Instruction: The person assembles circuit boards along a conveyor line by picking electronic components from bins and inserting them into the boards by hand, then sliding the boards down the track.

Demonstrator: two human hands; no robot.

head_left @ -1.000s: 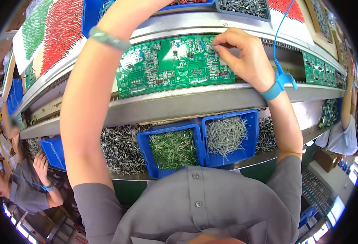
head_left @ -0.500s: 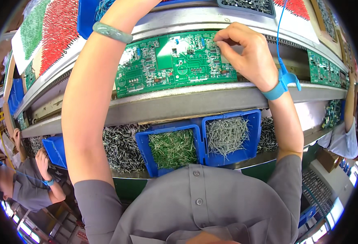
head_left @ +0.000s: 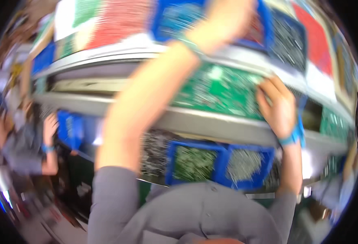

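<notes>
Head view: hands at a green circuit board (head_left: 219, 91) on the sloped rail.
Right hand (head_left: 278, 107) rests curled against the board's right edge; left hand (head_left: 223, 18) reaches into an upper blue bin (head_left: 166, 20), its grip lost in blur.

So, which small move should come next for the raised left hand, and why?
Probably the left hand should draw back down toward the green circuit board. It is up in the blue bin on the top shelf, while the right hand rests its fingers on the board's right edge. The picture is blurred, so whether the left hand holds a part cannot be told.
</notes>
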